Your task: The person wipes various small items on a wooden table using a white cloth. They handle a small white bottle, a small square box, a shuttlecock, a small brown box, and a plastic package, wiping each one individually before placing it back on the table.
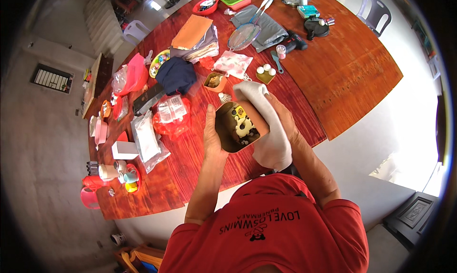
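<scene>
The left hand (214, 137) grips the tin (257, 117) at nine o'clock, the right hand (284, 117) clasping the cloth (273, 142) at three.

I see two blue-shafted stringed badminton rackets (246, 34) lying partly on grey plastic sheeting (272, 33), near a black power drill (297, 41).

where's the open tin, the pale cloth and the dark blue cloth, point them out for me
Open tin (256, 118): head view, on its orange outer wall
Pale cloth (276, 139): head view, on its draped middle
Dark blue cloth (176, 76): head view, on its bunched middle
</scene>
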`<state>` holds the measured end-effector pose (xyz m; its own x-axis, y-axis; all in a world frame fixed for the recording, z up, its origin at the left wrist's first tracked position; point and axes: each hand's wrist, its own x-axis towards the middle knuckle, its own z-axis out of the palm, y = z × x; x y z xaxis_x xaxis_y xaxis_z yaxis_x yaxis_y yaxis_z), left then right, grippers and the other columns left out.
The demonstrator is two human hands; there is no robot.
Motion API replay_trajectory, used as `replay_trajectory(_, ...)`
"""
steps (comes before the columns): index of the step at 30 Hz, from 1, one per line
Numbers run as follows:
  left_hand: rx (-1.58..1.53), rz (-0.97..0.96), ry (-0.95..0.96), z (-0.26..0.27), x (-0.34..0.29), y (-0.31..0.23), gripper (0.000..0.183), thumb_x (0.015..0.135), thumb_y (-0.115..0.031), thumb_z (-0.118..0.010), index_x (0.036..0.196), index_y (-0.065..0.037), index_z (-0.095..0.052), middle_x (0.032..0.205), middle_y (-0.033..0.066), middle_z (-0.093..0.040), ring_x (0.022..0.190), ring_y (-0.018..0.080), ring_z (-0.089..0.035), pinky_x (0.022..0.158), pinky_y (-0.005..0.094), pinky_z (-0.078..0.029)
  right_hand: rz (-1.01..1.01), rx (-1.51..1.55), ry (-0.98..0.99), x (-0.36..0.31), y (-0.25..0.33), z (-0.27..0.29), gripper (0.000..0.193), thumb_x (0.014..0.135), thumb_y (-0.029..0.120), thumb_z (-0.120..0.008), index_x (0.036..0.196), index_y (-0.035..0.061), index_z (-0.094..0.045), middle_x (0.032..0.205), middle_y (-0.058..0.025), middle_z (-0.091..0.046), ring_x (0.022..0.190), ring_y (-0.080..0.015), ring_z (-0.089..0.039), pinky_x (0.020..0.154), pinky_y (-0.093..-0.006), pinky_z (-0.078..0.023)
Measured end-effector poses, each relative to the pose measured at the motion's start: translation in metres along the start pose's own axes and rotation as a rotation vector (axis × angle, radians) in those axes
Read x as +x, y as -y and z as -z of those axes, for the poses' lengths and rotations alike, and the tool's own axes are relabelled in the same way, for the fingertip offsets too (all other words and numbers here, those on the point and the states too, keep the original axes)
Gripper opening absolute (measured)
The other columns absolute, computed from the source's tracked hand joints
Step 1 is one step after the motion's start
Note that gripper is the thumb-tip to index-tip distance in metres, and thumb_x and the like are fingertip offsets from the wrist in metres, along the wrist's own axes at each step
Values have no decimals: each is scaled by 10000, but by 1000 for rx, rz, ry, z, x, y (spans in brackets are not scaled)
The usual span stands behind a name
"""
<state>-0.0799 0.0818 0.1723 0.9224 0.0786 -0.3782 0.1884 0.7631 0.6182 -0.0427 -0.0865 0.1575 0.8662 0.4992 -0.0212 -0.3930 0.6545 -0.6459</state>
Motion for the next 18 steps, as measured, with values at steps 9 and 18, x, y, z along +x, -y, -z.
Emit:
replay_trajectory(9, -63, -39, 95, -15, 5, 5, 520, 882, -515, -518, 1114, -53, -568, 1092, 95, -612, 990, 260, -594, 890, 408, -480, 174, -384, -69, 9, -44, -1, 592, 683, 82, -742, 1214, 25, -485, 1059, -68, -612, 905, -137, -606, 760, -278, -512)
replay_trajectory(18, -151, -152, 3, 12, 31, 4, 508, 896, -498, -492, 1169, -73, -551, 1160, 90, -592, 1042, 286, -572, 912, 463, -458, -82, -309, -191, -34, -52, -9, 303, 957, 285, -393, 1158, 89, -505, 862, -52, -539, 685, -138, -571, 540, -285, -489)
